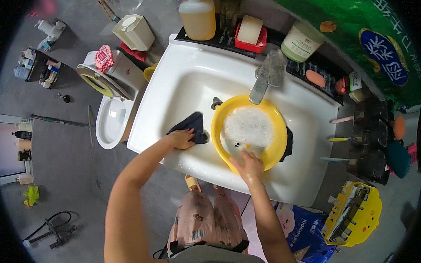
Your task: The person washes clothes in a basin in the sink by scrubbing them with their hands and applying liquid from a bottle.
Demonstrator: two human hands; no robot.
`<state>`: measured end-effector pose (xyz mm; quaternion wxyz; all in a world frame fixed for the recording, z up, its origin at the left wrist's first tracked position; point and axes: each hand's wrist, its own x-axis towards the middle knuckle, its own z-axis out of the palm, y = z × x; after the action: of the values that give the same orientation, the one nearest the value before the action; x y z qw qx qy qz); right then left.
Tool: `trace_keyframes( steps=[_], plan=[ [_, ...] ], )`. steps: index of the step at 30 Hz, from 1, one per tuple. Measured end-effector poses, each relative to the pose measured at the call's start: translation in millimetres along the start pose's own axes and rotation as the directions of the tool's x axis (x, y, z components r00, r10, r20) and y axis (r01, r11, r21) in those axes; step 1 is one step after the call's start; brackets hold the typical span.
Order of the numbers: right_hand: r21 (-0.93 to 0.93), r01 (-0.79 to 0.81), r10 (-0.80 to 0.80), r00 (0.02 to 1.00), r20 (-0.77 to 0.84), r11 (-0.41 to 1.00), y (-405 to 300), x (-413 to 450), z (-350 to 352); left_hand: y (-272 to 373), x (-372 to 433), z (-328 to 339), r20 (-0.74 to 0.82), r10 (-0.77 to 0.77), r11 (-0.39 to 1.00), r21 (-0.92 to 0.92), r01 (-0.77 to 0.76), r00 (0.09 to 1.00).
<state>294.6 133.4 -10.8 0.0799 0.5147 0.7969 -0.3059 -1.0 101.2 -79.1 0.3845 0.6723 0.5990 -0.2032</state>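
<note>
A white sink (205, 86) holds a yellow plastic basin (283, 134) with foamy water (249, 127) in it. My left hand (182, 139) rests on a dark, wet-looking cloth (193, 125) in the sink, left of the basin; whether the fingers grip it I cannot tell. My right hand (250, 164) is at the basin's near edge, fingers apart, with nothing seen in it. Another dark cloth (288, 144) shows partly from behind the basin's right side. The metal faucet (262, 84) reaches over the basin's far rim.
Along the sink's back ledge stand a pump bottle of yellow liquid (197, 18), a red soap dish (251, 46), a green tub (300, 42) and a pink soap bar (315, 79). A toilet (113, 121) is at left, a yellow basket (367, 220) at lower right.
</note>
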Motion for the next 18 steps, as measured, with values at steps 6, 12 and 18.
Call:
trace_keyframes(
  steps=[6, 12, 18],
  plan=[
    [0.025, -0.137, 0.105, 0.617, -0.780, 0.990, 61.7, 2.4, 16.5, -29.0, -36.2, -42.1, -0.235, -0.169, 0.751, 0.599, 0.280, 0.957],
    [0.908, -0.414, 0.478, 0.785, 0.395, -0.070, 74.4, 5.7, 11.0, -27.0, -21.8, -26.9, -0.601, -0.202, 0.678, 0.484, 0.553, 0.773],
    [0.882, -0.337, 0.397, 0.798, 0.453, -0.329, 80.9, 0.1, 18.2, 7.8, -79.8, -9.3, -0.266, -0.327, 0.863, 0.307, 0.401, 0.907]
  ],
)
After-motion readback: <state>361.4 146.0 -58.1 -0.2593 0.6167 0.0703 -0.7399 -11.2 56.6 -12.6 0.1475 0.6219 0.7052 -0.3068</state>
